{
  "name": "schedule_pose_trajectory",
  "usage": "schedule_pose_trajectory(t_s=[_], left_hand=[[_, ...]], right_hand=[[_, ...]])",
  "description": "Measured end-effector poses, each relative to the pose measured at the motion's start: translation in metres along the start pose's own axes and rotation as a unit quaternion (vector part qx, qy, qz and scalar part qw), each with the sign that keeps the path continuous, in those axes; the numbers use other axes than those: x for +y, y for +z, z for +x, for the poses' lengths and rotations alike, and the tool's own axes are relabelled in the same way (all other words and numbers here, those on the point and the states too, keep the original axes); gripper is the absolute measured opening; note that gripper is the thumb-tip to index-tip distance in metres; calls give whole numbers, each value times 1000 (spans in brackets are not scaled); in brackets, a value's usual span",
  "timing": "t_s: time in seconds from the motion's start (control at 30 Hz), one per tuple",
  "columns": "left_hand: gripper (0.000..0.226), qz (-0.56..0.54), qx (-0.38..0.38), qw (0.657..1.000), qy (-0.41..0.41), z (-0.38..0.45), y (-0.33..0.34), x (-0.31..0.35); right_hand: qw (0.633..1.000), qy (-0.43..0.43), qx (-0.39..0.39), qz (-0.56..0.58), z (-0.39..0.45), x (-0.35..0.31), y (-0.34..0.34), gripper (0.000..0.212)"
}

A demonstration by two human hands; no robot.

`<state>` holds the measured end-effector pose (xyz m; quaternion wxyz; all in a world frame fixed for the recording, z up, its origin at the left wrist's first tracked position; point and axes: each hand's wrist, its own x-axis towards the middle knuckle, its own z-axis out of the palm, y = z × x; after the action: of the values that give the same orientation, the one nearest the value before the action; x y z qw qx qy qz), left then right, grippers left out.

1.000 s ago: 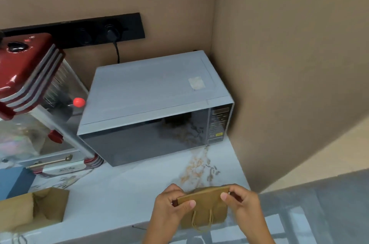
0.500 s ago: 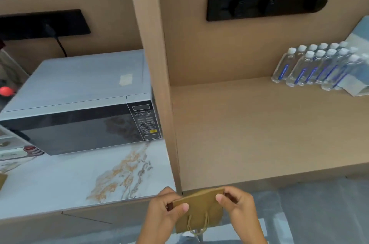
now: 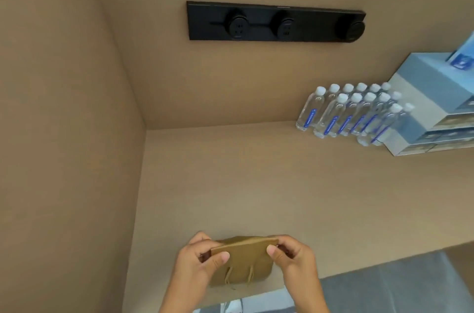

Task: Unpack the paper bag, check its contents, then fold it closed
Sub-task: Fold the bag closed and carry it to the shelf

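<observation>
From the head view, I see the paper bag (image 3: 242,265) at the bottom centre of the frame, held over the near edge of the tan shelf (image 3: 282,184). My left hand (image 3: 197,264) pinches its folded top at the left corner, thumb on the near face; my right hand (image 3: 292,258) pinches the right corner likewise. The bag looks light, thin and easily creased, its cord handles (image 3: 239,276) dangling down the front. I judge the stiffened top fold the best place to hold. Water bottles (image 3: 354,112) and stacked boxes (image 3: 431,105) stand well apart at the right edge; a black socket strip (image 3: 275,22) sits at upper centre.
</observation>
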<state>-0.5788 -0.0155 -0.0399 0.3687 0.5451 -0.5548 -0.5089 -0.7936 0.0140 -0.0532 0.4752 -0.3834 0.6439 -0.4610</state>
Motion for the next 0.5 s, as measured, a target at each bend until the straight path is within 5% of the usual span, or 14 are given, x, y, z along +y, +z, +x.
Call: schedule_pose_trajectory(t_s=[0.17, 0.5], left_hand=[[2, -16, 17, 1000, -13, 53, 51, 21], [21, 5, 56, 998, -21, 128, 125, 41]], right_hand=[[1000, -22, 3, -12, 55, -21, -48, 27], [998, -32, -23, -39, 155, -29, -109, 22]])
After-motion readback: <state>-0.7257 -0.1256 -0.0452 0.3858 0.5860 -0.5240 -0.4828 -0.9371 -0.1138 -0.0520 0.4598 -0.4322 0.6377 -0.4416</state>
